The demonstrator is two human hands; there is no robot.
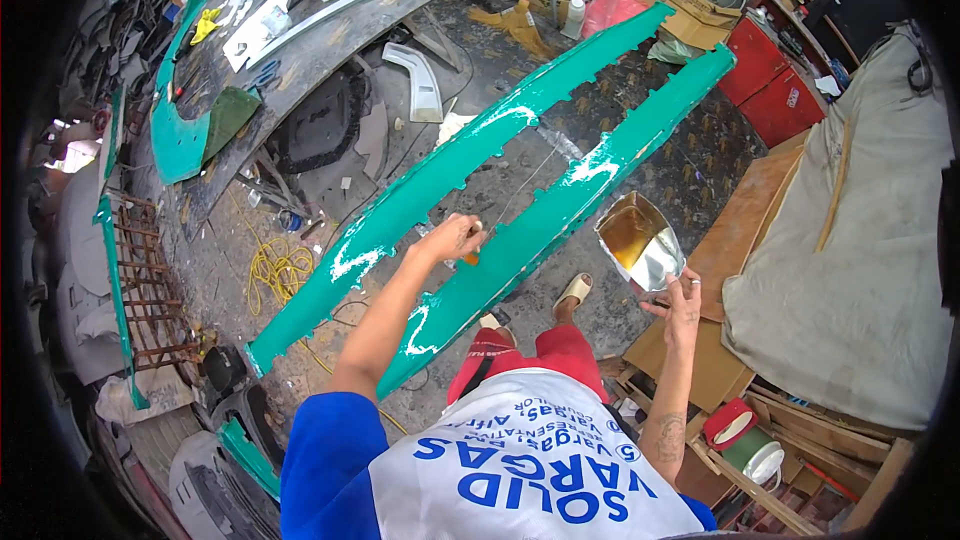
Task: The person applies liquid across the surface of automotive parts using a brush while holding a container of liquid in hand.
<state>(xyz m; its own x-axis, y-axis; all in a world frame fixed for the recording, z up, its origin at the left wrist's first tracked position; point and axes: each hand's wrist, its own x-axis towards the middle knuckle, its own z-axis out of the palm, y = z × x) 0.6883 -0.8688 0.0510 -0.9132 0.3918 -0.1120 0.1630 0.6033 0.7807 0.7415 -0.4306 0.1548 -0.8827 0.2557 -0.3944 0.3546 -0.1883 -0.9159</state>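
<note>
Two long green moulded panels lie side by side, slanting from the lower left to the upper right. The left panel [400, 197] and the right panel [520, 240] have notched edges and bright white streaks. My left hand [455, 238] is closed over the near part of the right panel, round a small orange tool [470, 258] whose working end is hidden. Out to the right, my right hand [677, 302] grips an open-topped metal can [652, 262] by its lower side. Amber liquid shows inside the tilted can.
A low table [400, 10] with scraps and a curved green piece [185, 140] stands at the far left. A yellow cord [275, 275] coils on the floor. To the right are a red cabinet [765, 80], a grey cloth cover [850, 280] and a wooden crate [790, 510].
</note>
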